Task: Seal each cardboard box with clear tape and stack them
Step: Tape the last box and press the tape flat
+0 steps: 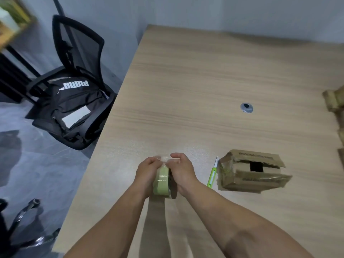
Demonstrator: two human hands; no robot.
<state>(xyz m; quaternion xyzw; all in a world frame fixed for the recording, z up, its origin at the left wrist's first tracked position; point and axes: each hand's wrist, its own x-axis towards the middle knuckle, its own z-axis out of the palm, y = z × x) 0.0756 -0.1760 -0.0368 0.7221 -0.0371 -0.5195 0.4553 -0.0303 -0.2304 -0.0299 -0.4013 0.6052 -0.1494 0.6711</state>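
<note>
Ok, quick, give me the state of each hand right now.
Left hand: holds the tape roll, fingers curled round it.
Right hand: grips the same roll, fingertips pinching at its top edge.

Soft, even indoor light, moderately bright, no hard glare. The forearms (115,226) throw blurred dark bands on the table (204,81) just beneath them, so the light comes from overhead. Thin shadow along the near edge of the cardboard box (253,175). Glossy floor (37,164) carries dull reflections. Pale sheen on the loose film atop the tape roll (161,178). Whole frame slightly soft; box print unreadable. Wide-angle bowing at the edges; shelf (11,21) top left and cardboard (335,99) far right are smeared.
</note>
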